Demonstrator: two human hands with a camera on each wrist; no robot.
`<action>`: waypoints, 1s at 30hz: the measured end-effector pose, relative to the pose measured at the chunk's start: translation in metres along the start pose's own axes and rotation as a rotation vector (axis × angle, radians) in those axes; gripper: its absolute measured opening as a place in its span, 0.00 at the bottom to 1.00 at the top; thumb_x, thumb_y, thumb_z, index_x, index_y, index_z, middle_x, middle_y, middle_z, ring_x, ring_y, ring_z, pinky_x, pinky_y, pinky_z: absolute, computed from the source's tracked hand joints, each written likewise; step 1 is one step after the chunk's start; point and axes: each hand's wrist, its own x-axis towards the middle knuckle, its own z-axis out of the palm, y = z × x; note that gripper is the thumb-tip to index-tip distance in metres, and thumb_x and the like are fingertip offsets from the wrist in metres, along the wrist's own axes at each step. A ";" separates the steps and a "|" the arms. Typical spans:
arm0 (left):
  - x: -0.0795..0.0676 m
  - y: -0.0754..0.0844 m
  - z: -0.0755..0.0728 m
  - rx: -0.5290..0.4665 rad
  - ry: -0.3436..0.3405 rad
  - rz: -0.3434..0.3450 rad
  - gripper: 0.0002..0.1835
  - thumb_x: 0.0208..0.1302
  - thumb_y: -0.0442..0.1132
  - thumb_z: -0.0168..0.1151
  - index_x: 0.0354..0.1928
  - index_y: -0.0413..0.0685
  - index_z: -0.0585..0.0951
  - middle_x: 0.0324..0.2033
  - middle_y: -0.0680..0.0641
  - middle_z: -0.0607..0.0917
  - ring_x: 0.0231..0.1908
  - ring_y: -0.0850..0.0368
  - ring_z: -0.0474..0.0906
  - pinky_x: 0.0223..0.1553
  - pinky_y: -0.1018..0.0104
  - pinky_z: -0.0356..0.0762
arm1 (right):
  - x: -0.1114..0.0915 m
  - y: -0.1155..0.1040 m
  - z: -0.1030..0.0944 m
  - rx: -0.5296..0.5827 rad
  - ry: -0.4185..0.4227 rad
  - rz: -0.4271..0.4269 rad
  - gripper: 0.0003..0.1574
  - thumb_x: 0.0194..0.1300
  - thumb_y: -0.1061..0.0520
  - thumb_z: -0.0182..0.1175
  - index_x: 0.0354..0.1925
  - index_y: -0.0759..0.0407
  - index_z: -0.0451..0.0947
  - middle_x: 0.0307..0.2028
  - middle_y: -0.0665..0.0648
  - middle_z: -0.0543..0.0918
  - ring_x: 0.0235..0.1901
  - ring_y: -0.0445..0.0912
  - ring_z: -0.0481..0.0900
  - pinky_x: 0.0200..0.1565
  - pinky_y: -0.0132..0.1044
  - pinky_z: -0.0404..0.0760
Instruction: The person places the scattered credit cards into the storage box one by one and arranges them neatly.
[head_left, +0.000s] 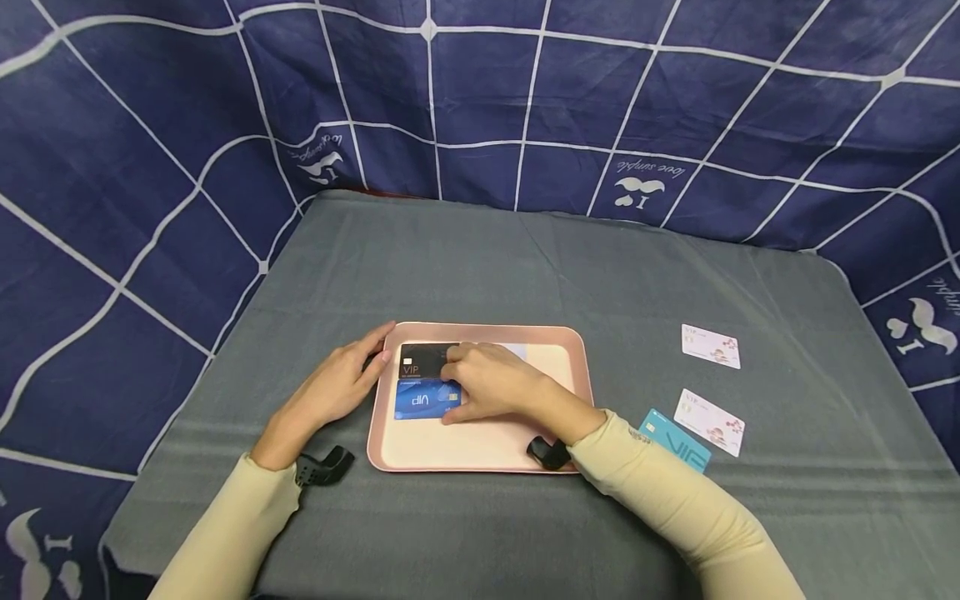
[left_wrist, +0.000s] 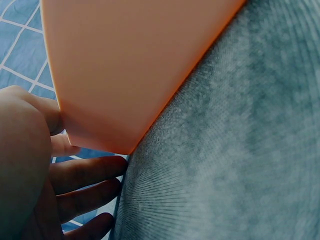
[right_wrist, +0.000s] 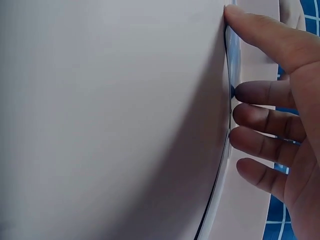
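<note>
A pink tray stands on the grey cloth. My left hand rests at its far left corner, thumb and index finger touching the rim, the other fingers extended outside it. Inside the tray, a black VIP card lies just above a blue VIP card. My right hand reaches over the right ends of both cards and hides part of them. Its fingertips touch the cards, with the thumb at the blue card's lower right corner. A pale card shows partly behind this hand.
On the cloth to the right lie two white floral VIP cards, the far card and the near card. A teal VIP card is beside the near one, close to my right sleeve. A blue checked curtain borders the table.
</note>
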 end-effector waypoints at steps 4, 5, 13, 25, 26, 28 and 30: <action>0.001 -0.001 0.000 0.000 0.003 0.004 0.26 0.78 0.42 0.49 0.72 0.39 0.65 0.61 0.30 0.75 0.60 0.35 0.73 0.59 0.40 0.69 | 0.001 0.001 0.000 0.006 0.004 -0.006 0.34 0.51 0.29 0.70 0.41 0.55 0.86 0.31 0.49 0.75 0.29 0.42 0.73 0.35 0.37 0.76; 0.001 -0.001 0.000 0.002 0.003 0.006 0.26 0.78 0.41 0.49 0.72 0.39 0.65 0.60 0.30 0.75 0.60 0.35 0.73 0.59 0.40 0.69 | 0.001 0.001 -0.001 0.010 0.008 -0.008 0.35 0.51 0.28 0.70 0.41 0.55 0.86 0.31 0.49 0.76 0.29 0.42 0.73 0.35 0.37 0.76; 0.000 -0.002 0.000 0.007 0.009 0.023 0.25 0.78 0.40 0.49 0.72 0.38 0.65 0.59 0.30 0.76 0.59 0.35 0.74 0.58 0.40 0.70 | -0.001 0.004 -0.004 0.066 0.042 -0.010 0.32 0.53 0.31 0.70 0.40 0.55 0.86 0.31 0.48 0.77 0.29 0.40 0.73 0.35 0.36 0.76; -0.001 -0.002 0.000 0.002 0.022 0.020 0.25 0.78 0.41 0.49 0.72 0.39 0.65 0.60 0.30 0.76 0.60 0.36 0.73 0.59 0.40 0.69 | -0.015 0.014 -0.029 0.190 0.183 -0.019 0.30 0.57 0.39 0.72 0.45 0.62 0.85 0.35 0.54 0.83 0.33 0.43 0.77 0.39 0.36 0.77; -0.001 -0.002 0.000 0.000 0.022 0.020 0.25 0.78 0.41 0.49 0.72 0.39 0.65 0.60 0.30 0.76 0.60 0.36 0.73 0.59 0.40 0.69 | -0.017 0.015 -0.032 0.199 0.201 -0.018 0.30 0.56 0.40 0.72 0.45 0.62 0.85 0.36 0.55 0.83 0.34 0.44 0.78 0.40 0.37 0.77; -0.001 -0.001 0.000 -0.001 0.022 0.017 0.25 0.78 0.41 0.49 0.72 0.39 0.65 0.60 0.30 0.75 0.60 0.35 0.73 0.59 0.40 0.69 | -0.020 0.017 -0.037 0.203 0.232 -0.008 0.30 0.56 0.41 0.73 0.45 0.63 0.85 0.37 0.55 0.84 0.35 0.44 0.78 0.41 0.38 0.78; 0.000 -0.001 0.000 -0.001 0.021 0.014 0.25 0.78 0.41 0.49 0.72 0.39 0.65 0.61 0.30 0.75 0.60 0.36 0.73 0.59 0.40 0.69 | -0.022 0.020 -0.040 0.194 0.251 0.005 0.29 0.56 0.41 0.73 0.45 0.63 0.85 0.37 0.55 0.84 0.34 0.45 0.78 0.40 0.39 0.77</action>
